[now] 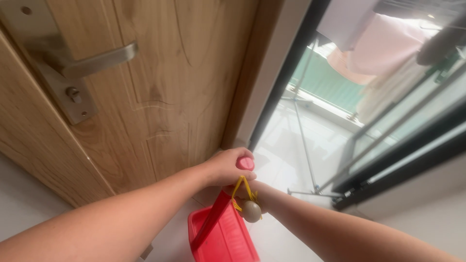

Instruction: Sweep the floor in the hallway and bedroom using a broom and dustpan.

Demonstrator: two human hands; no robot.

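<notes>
**Red handle gripped at the doorway**

Held upright near the bottom centre of the view: a long red plastic handle [245, 163], its rounded pink-red end cap poking out just above the left hand [228, 167]. Wrapped tight around the top of that handle, left fingers curled shut. Right hand [242, 191] just below, mostly hidden behind the left; grip impossible to judge. Dangling at the right wrist, a yellow cord [241, 187] with a small brownish ball [251, 211]. Directly beneath, a red plastic dustpan [228, 240]. To the left, a wooden door [160, 82] with a metal lever handle [99, 60]. To the right, a dark-framed glass sliding door [388, 145] and hanging pale cloths [383, 48].
</notes>
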